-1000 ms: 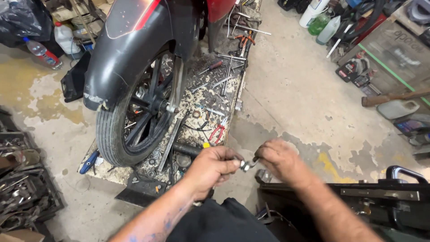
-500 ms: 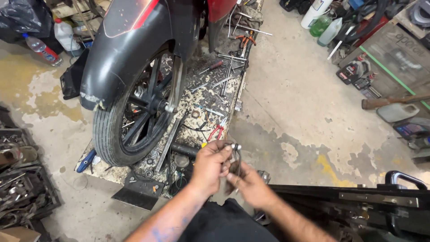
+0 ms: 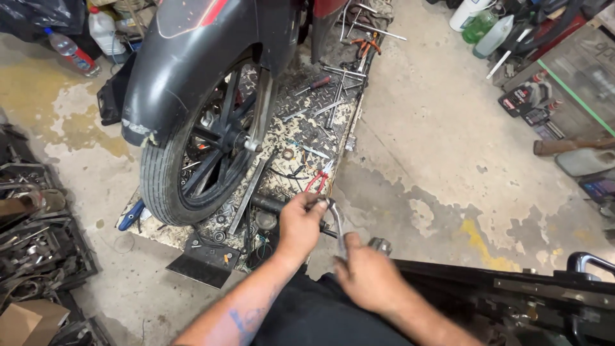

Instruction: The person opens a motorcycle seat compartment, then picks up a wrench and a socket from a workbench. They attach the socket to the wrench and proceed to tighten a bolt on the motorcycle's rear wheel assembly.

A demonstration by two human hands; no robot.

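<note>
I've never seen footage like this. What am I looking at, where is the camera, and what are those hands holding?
There is no machine here: a person wears a camera on the head, so you look down at their own two hands. The left hand and right hand together hold a slim shiny metal tool. Ahead stands a motorcycle's rear wheel on a patterned metal plate, strewn with loose tools, among them red-handled pliers. Around it is stained concrete floor, with plastic bottles at the far left.
</note>
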